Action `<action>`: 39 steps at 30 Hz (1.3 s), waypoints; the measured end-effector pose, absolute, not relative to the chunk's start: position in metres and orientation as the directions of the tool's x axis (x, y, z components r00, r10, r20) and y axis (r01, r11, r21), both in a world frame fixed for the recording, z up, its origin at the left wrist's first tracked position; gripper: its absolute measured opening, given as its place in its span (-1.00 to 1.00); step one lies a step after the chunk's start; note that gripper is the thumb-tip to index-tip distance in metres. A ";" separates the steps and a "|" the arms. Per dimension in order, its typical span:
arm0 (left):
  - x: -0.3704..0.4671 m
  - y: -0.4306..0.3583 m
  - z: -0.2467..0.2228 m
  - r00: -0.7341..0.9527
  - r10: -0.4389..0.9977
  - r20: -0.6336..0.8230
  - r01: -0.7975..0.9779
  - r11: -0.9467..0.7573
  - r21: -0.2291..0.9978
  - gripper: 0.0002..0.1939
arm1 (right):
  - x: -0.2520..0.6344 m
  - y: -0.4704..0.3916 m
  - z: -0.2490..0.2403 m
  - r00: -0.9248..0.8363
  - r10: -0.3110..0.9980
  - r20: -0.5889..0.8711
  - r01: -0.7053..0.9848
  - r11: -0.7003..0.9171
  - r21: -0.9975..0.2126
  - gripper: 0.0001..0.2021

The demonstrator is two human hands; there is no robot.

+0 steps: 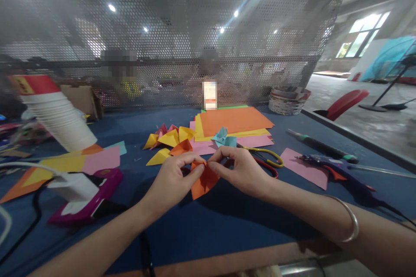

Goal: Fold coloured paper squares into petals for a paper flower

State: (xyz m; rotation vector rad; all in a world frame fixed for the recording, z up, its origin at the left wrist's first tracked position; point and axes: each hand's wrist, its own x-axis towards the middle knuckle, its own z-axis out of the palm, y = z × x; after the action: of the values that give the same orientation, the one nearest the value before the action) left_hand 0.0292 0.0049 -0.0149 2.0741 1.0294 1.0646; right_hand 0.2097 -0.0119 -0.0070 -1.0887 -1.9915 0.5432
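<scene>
A small piece of folded orange paper (204,181) is held up between my two hands, just above the blue tabletop. My left hand (177,173) pinches its upper left part between thumb and fingers. On the other side, my right hand (240,166) has thumb and forefinger closed at its top right edge. Close behind lie folded yellow paper pieces (170,137), another folded orange piece (181,148) and a folded light-blue piece (225,137). Scissors (269,156) with yellow and red handles lie partly hidden behind my right hand.
Stacked coloured sheets (234,120) lie at the back. To the right are a glue gun (338,169), a green-black handled tool (325,146) and pink paper (305,166). A purple power strip (108,186), its cables and leaning paper cups (61,117) occupy the left. A perforated screen (182,47) stands behind.
</scene>
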 end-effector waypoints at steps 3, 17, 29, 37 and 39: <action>0.030 0.003 -0.014 0.391 0.826 0.407 0.364 -0.545 0.756 -0.83 | 0.210 -0.010 -0.008 -0.312 0.869 0.385 0.505 0.495 -0.707 -0.91; 0.034 -0.001 -0.018 0.422 0.792 0.440 0.420 -0.602 0.679 -0.87 | 0.208 -0.018 -0.008 -0.333 0.835 0.439 0.664 0.538 -0.520 -0.87; 0.032 -0.002 -0.016 0.414 0.771 0.484 0.489 -0.637 0.596 -0.85 | 0.207 -0.018 -0.014 -0.348 0.816 0.461 0.691 0.556 -0.462 -0.89; 0.033 -0.002 -0.020 0.438 0.720 0.538 0.493 -0.693 0.526 -0.85 | 0.208 -0.017 -0.017 -0.349 0.807 0.477 0.693 0.564 -0.449 -0.90; 0.034 -0.003 -0.021 0.442 0.708 0.550 0.490 -0.705 0.514 -0.85 | 0.208 -0.017 -0.017 -0.352 0.807 0.474 0.697 0.565 -0.442 -0.90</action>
State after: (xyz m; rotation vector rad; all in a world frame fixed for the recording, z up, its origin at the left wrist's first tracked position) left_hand 0.0340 -0.0031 -0.0211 2.4183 1.0330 1.1227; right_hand 0.2075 -0.0168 -0.0167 -1.1980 -2.1341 0.2131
